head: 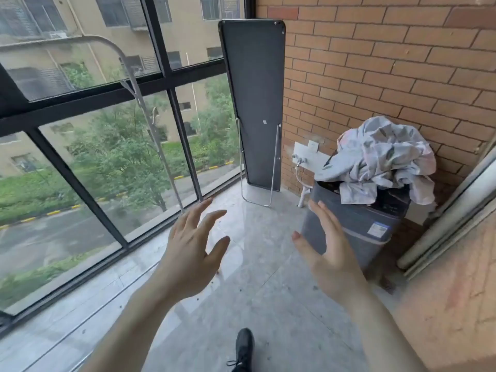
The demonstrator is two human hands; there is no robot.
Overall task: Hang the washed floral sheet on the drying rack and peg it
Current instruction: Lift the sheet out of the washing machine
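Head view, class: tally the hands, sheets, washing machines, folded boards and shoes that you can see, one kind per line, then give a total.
Hands: 2, left hand and right hand, both held out and holding nothing
Sheet: 1, heaped on the machine
Washing machine: 1
Folded board: 1, leaning in the corner
Shoe: 1
Total: 6

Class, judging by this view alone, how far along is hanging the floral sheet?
Done: the floral sheet lies crumpled atop the washing machine, apparently washed. In hand: nothing; the left hand and right hand are open, raised ahead. Left: lifting the sheet, draping it over the rail, pegging; no pegs visible.
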